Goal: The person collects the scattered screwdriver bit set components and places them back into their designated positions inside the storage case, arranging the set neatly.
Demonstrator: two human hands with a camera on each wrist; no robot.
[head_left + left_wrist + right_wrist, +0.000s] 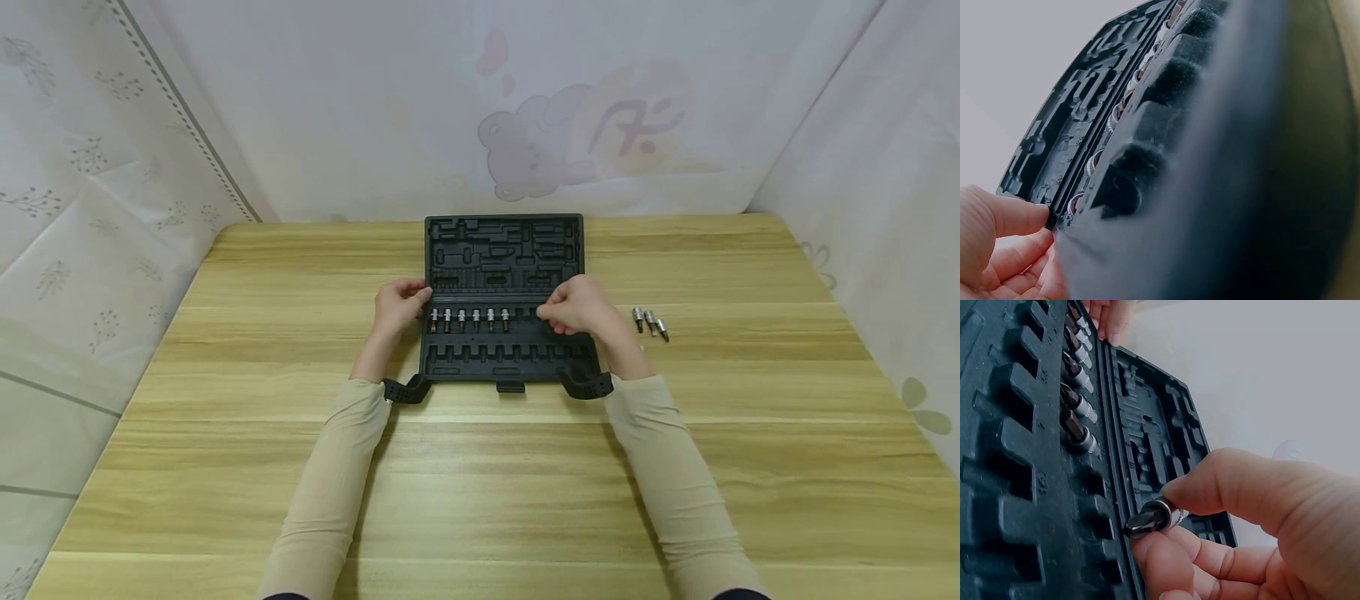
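Note:
A black plastic tool case (525,340) lies opened out flat on the wooden table. My left hand (397,308) holds its left edge near the hinge; in the left wrist view the thumb (1019,214) presses on the edge with fingers beneath. Several silver bit sockets (476,320) stand side by side in the upper row of slots. Over that row's right part, my right hand (581,304) pinches another bit socket (1159,515) between thumb and fingers, its dark cross-shaped tip pointing left in the right wrist view. The head view hides this piece behind the fingers.
Three loose bit sockets (650,319) lie on the table (750,367) to the right of the case. The moulded lid (504,218) rests folded back behind the base. A latch (511,387) sticks out at the front. Pale printed cloth (375,108) hangs behind the table.

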